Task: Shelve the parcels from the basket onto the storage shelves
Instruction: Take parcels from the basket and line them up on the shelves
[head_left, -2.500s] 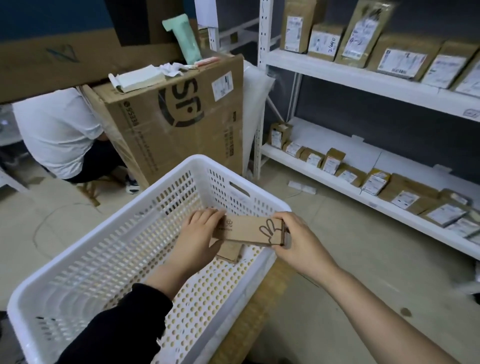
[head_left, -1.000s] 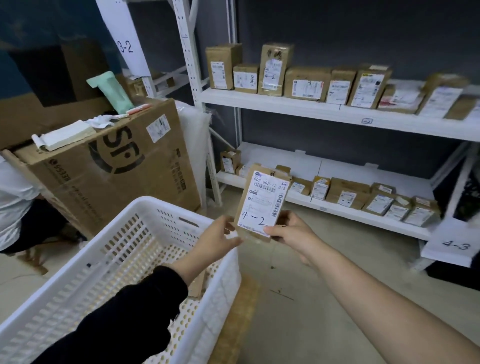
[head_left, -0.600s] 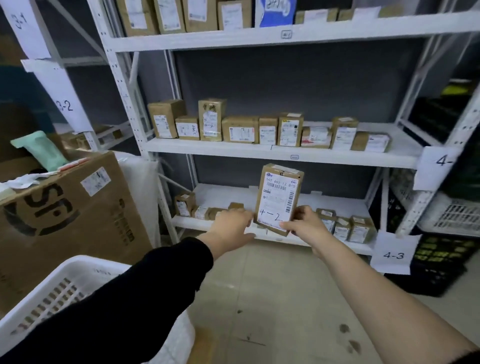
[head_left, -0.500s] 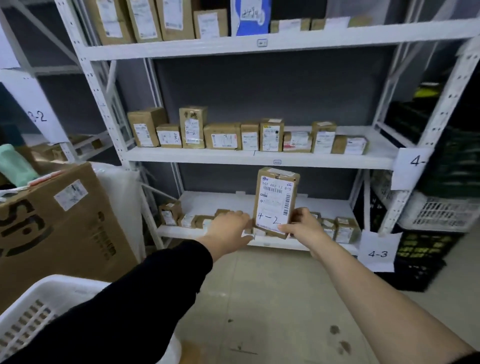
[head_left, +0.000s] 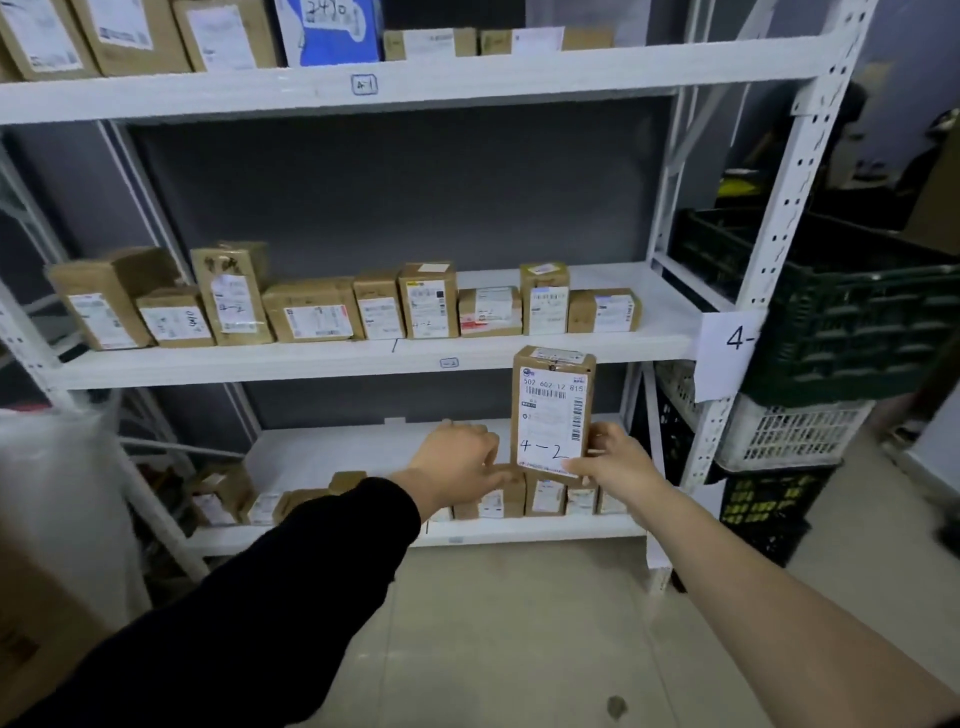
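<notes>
Head view: right hand (head_left: 615, 465) pinches the upright parcel (head_left: 553, 415) before the shelves (head_left: 260, 364), label "4-2" turned toward the eye, presumably for matching; left hand (head_left: 457, 462) hovers beside it, loosely curled, empty.

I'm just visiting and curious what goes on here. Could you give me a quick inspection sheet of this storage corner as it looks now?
Surface: white metal storage shelves, three boards in view.
Job's things: tall brown cardboard parcel with a white label marked 4-2, held upright before the shelves; basket not in view.
Clutter: rows of brown cardboard boxes on every board; one blue packet on top.
Grippers: right hand pinches the parcel's lower right corner; left hand beside it, fingers relaxed, contact unclear.
Cables: nothing seen.
Surroundings: dark green plastic crate above a white perforated crate at right; pale floor.
</notes>
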